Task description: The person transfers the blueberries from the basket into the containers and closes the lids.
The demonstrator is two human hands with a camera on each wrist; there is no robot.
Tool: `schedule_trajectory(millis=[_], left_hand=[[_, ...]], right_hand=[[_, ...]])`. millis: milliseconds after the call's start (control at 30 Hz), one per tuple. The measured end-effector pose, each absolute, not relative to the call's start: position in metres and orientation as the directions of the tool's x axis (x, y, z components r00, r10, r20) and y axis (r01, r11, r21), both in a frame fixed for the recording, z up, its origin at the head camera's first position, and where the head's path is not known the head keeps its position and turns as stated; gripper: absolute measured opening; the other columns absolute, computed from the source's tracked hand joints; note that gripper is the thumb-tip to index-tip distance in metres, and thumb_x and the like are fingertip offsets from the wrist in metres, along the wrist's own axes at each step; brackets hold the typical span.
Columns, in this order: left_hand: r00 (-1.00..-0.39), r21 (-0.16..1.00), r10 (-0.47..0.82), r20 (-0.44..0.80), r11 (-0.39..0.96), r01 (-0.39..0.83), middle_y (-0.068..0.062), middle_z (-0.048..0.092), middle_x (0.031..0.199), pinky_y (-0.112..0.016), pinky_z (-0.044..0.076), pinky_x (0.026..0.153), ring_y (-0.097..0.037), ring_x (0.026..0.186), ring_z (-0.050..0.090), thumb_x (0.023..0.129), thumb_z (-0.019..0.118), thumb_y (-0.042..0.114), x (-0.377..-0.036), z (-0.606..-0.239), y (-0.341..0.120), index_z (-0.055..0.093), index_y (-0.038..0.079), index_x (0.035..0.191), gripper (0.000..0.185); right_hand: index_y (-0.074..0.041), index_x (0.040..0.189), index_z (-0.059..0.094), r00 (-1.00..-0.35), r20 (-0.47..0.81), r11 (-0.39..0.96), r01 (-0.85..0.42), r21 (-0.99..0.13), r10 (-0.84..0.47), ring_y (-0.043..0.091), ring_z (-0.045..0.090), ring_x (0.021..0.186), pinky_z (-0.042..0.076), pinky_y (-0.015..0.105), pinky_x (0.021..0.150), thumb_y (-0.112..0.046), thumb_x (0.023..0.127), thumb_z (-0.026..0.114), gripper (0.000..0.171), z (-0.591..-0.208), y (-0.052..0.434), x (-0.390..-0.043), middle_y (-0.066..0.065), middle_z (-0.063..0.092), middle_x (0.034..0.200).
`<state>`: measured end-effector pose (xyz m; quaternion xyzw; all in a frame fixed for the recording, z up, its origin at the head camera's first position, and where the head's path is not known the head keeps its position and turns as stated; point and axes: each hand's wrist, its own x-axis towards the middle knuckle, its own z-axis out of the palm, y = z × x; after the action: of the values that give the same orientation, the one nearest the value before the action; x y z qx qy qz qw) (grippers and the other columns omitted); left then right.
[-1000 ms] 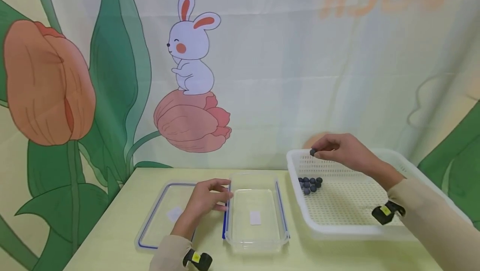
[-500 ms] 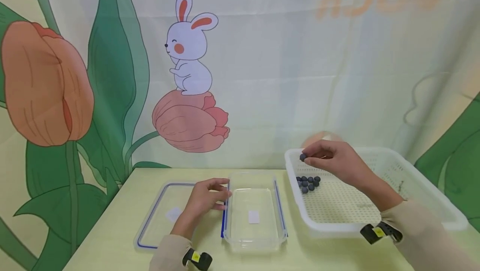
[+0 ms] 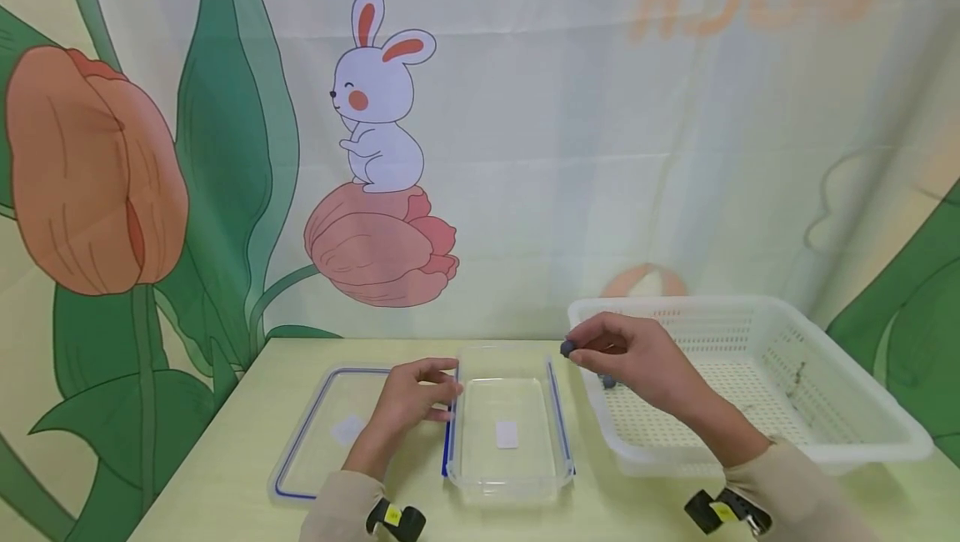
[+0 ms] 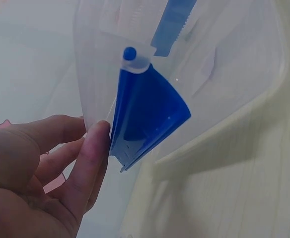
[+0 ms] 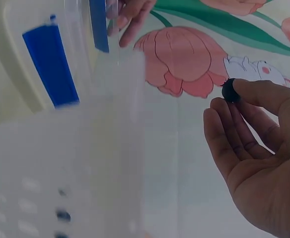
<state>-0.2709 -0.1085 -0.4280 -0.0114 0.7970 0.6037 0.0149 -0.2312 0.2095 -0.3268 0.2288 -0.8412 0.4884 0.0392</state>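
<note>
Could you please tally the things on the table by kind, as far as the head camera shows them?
Clear box: 1
Clear lid: 1
White basket: 1
Dark blue balls: 2 in view, one pinched by the right hand, one in the basket; the hand may hide more.
Total: 5

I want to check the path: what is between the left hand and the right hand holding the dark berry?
In the head view, the clear box stands between the left hand and the right hand pinching the berry.
</note>
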Motion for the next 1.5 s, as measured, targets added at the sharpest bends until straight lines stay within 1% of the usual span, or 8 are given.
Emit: schedule_trajectory(millis=[200,433,667,900,967,1133,1200,1500], left_hand=[[-0.999,0.963,0.001,-0.034,0.266,-0.033,-0.012,0.068,0.109,-0.031,0.066,0.071,-0.022,0.090,0.073,0.096,0.079,0.007,-0.271,-0.429,-0.109,0.072,0.006,0.136,0.041],[-1.000,0.964,0.000,-0.031,0.264,-0.030,-0.012,0.068,0.109,-0.031,0.066,0.073,-0.022,0.090,0.073,0.096,0.078,0.007,-0.271,-0.429,-0.110,0.071,0.006,0.137,0.041],[-1.000,0.963,0.013,-0.027,0.268,-0.023,-0.012,0.069,0.108,-0.032,0.066,0.074,-0.023,0.090,0.073,0.096,0.078,0.006,-0.271,-0.429,-0.110,0.071,0.006,0.137,0.041],[-1.000,0.965,0.020,-0.020,0.262,-0.014,-0.012,0.069,0.110,-0.033,0.066,0.074,-0.023,0.092,0.072,0.096,0.079,0.007,-0.270,-0.426,-0.109,0.071,0.004,0.136,0.041],[-1.000,0.965,0.022,-0.016,0.262,-0.010,-0.012,0.069,0.110,-0.033,0.066,0.074,-0.023,0.092,0.071,0.096,0.079,0.007,-0.270,-0.425,-0.109,0.071,0.004,0.136,0.041],[-1.000,0.965,0.023,-0.012,0.261,-0.005,-0.012,0.069,0.108,-0.033,0.066,0.073,-0.023,0.092,0.071,0.096,0.078,0.007,-0.270,-0.427,-0.109,0.072,0.003,0.136,0.041],[-1.000,0.966,0.024,-0.010,0.259,-0.004,-0.012,0.070,0.108,-0.033,0.066,0.073,-0.023,0.091,0.071,0.095,0.078,0.006,-0.271,-0.428,-0.110,0.071,0.003,0.136,0.041],[-1.000,0.967,0.027,-0.011,0.254,-0.004,-0.012,0.070,0.107,-0.034,0.066,0.073,-0.022,0.091,0.072,0.095,0.079,0.007,-0.271,-0.428,-0.111,0.071,0.003,0.136,0.042]], right_hand=[[-0.008,0.114,0.077,-0.871,0.290,0.367,-0.440,-0.820,-0.396,0.020,0.075,0.097,0.062,0.031,0.085,-0.016,0.097,0.080,0.019,-0.343,0.185,-0.229,0.002,0.078,0.106],[-0.012,0.108,0.078,-0.845,0.262,0.374,-0.457,-0.807,-0.466,0.016,0.074,0.091,0.062,0.029,0.083,-0.017,0.098,0.079,0.012,-0.367,0.152,-0.225,-0.004,0.077,0.100],[-0.010,0.106,0.078,-0.827,0.231,0.314,-0.431,-0.846,-0.513,0.016,0.073,0.089,0.062,0.028,0.081,-0.013,0.097,0.080,0.010,-0.384,0.130,-0.219,-0.002,0.076,0.098],[-0.006,0.103,0.078,-0.811,0.215,0.287,-0.421,-0.861,-0.544,0.013,0.073,0.087,0.061,0.025,0.079,-0.008,0.094,0.082,0.010,-0.398,0.119,-0.219,0.007,0.078,0.099],[-0.007,0.103,0.078,-0.811,0.197,0.291,-0.408,-0.866,-0.551,0.013,0.072,0.086,0.061,0.024,0.077,-0.008,0.093,0.082,0.010,-0.401,0.117,-0.219,0.006,0.078,0.097],[-0.009,0.102,0.078,-0.806,0.167,0.311,-0.398,-0.863,-0.568,0.011,0.071,0.082,0.060,0.024,0.074,-0.007,0.093,0.082,0.010,-0.409,0.113,-0.218,-0.005,0.077,0.093],[-0.010,0.101,0.078,-0.803,0.163,0.318,-0.401,-0.859,-0.573,0.010,0.071,0.081,0.060,0.024,0.073,-0.007,0.093,0.083,0.010,-0.412,0.112,-0.218,-0.007,0.076,0.092],[-0.009,0.101,0.078,-0.794,0.152,0.314,-0.398,-0.862,-0.588,0.010,0.071,0.081,0.060,0.023,0.074,-0.007,0.093,0.083,0.009,-0.414,0.108,-0.217,-0.005,0.077,0.091]])
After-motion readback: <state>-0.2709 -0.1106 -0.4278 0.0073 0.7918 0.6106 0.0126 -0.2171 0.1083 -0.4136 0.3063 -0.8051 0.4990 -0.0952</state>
